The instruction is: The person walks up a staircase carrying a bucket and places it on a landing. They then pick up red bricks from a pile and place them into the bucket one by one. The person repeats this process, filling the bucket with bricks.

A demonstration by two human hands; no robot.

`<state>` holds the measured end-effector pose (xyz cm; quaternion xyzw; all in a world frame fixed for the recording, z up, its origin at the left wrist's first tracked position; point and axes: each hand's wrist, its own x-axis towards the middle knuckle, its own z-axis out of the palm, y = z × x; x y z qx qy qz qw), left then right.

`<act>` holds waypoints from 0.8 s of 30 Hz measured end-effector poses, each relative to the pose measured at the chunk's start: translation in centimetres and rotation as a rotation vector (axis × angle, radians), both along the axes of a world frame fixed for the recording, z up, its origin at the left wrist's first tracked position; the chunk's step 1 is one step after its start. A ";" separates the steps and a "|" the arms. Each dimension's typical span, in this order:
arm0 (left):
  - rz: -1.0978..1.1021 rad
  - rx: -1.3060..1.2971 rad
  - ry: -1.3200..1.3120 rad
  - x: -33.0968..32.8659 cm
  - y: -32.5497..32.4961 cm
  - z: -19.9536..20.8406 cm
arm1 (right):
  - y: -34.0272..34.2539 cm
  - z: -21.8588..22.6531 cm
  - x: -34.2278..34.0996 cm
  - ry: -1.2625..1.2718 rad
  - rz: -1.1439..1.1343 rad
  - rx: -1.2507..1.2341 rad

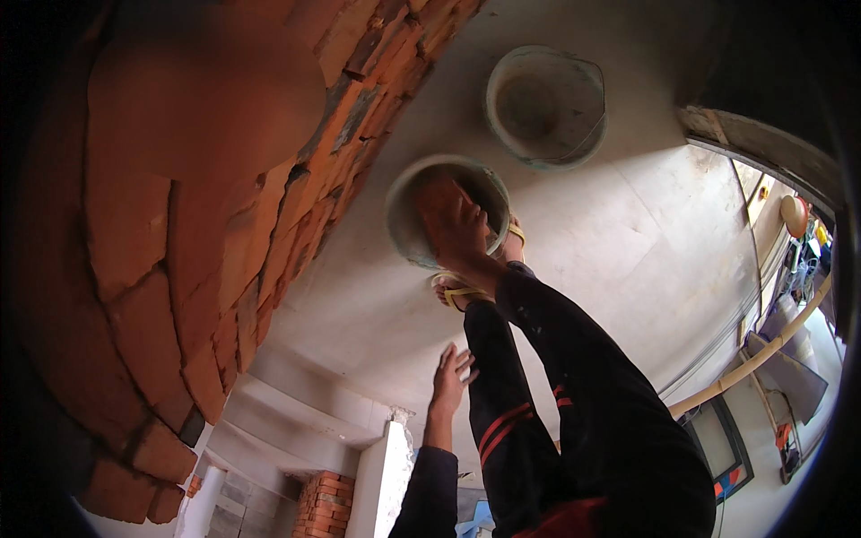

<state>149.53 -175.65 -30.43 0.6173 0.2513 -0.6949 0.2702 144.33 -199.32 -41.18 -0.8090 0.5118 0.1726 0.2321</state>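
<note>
My right hand [464, 235] reaches into a round, greyish bucket [396, 224] in front of my feet. Its fingers are bent around a reddish brick [438, 199] inside the bucket; how far the thumb goes round is hidden. Lower in the view, my left hand [449, 381] hangs beside my leg with its fingers apart and holds nothing. A second bucket [547, 108] of the same kind, with a thin wire handle, stands farther off on the right.
Stacked red bricks [224, 242] rise close by on the left. Both feet [456, 293], in yellow-strapped sandals, are beside the nearer bucket on the pale floor [619, 224]. Another brick stack [325, 505] stands at lower left. A bent bamboo pole [753, 359] and assorted items are at right.
</note>
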 end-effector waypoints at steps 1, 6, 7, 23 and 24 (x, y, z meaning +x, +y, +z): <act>-0.041 0.024 -0.010 -0.4 1.4 0.3 | 0.9 -2.4 0.3 0.055 -0.017 -0.102; -0.114 0.080 -0.078 -1.9 5.0 2.0 | 2.4 -5.8 1.3 0.104 -0.125 -0.238; -0.071 0.060 -0.086 -2.1 5.1 2.1 | 1.4 -4.3 1.0 0.113 -0.134 -0.082; -0.266 -0.077 -0.182 -0.7 0.5 3.0 | -0.5 -3.4 1.2 0.059 -0.116 0.100; -0.273 -0.072 -0.177 -0.7 0.7 2.9 | 0.0 -3.6 1.1 0.058 -0.114 0.050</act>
